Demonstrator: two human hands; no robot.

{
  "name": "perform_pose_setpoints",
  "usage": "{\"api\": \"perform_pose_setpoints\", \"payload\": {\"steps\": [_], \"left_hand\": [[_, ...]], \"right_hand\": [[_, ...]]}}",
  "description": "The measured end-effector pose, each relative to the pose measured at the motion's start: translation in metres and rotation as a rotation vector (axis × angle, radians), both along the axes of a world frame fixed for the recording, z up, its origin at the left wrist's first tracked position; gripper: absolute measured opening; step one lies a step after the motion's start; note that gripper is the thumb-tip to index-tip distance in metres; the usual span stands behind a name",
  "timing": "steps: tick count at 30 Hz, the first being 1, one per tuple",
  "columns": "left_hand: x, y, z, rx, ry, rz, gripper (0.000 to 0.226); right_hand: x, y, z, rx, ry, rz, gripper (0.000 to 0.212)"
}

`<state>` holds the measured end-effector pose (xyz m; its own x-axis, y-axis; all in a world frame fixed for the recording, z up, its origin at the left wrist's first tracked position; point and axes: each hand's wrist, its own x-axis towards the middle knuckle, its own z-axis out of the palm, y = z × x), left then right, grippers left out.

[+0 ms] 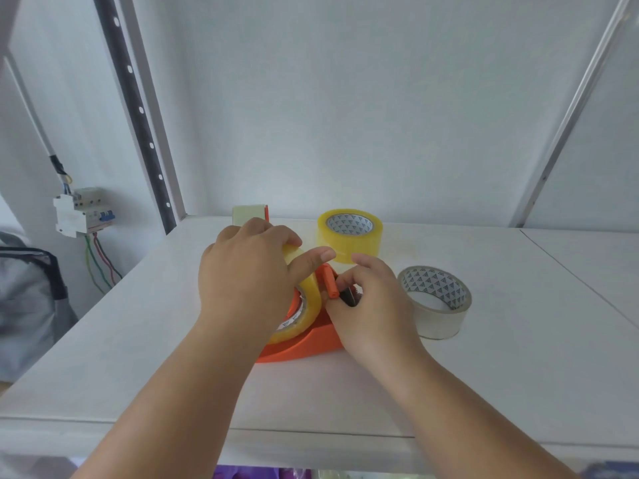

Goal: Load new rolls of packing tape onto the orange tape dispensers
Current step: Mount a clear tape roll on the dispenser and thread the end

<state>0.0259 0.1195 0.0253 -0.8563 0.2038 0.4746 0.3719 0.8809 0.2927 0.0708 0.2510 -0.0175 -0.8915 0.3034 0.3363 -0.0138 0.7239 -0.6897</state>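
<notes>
An orange tape dispenser point(304, 345) lies on the white table point(449, 392) in front of me. A yellowish tape roll point(307, 305) sits on its hub, and my left hand point(249, 278) is clamped over the top of that roll. My right hand point(366, 305) pinches the dispenser's front end by the orange roller point(328, 283) and the dark blade part. A full yellow roll point(349, 236) stands flat just behind my hands. A thin clear roll point(435, 302) lies to the right. Another dispenser with tape point(250, 214) peeks out behind my left hand.
A white wall rises right behind the table. To the left stand a perforated metal post point(138, 108), a circuit breaker with wires point(83, 212) and a grey bag point(27, 299). The table's front edge is close to my body.
</notes>
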Motion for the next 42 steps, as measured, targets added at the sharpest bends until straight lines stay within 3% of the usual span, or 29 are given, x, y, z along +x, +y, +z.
{"api": "perform_pose_setpoints", "payload": {"steps": [8,16,19,23,27,33,38,42], "left_hand": [[-0.012,-0.001,-0.003,-0.048,0.098,-0.099,0.081],[-0.012,-0.002,-0.003,-0.004,0.089,-0.108,0.078],[-0.009,0.000,0.001,-0.015,0.054,-0.120,0.079],[-0.009,-0.001,0.005,-0.013,0.020,-0.144,0.064],[-0.014,-0.003,0.004,-0.020,0.039,-0.192,0.074],[-0.021,-0.006,0.001,0.006,0.099,-0.269,0.076],[-0.025,-0.007,-0.001,0.035,0.111,-0.317,0.068],[-0.021,-0.006,-0.003,0.069,0.102,-0.275,0.069]], "right_hand": [[0.001,0.010,0.008,-0.022,-0.019,0.089,0.023],[0.000,0.016,0.007,-0.242,0.036,0.098,0.006],[-0.002,0.016,0.002,-0.193,0.056,0.088,0.008],[-0.001,0.015,0.002,-0.050,0.069,0.079,0.015],[-0.002,0.018,0.008,0.042,0.026,0.154,0.018],[-0.005,0.031,0.020,-0.004,-0.127,0.256,0.023],[-0.002,0.036,0.025,-0.021,-0.210,0.296,0.040],[0.002,0.037,0.021,-0.127,-0.169,0.281,0.020]]}}
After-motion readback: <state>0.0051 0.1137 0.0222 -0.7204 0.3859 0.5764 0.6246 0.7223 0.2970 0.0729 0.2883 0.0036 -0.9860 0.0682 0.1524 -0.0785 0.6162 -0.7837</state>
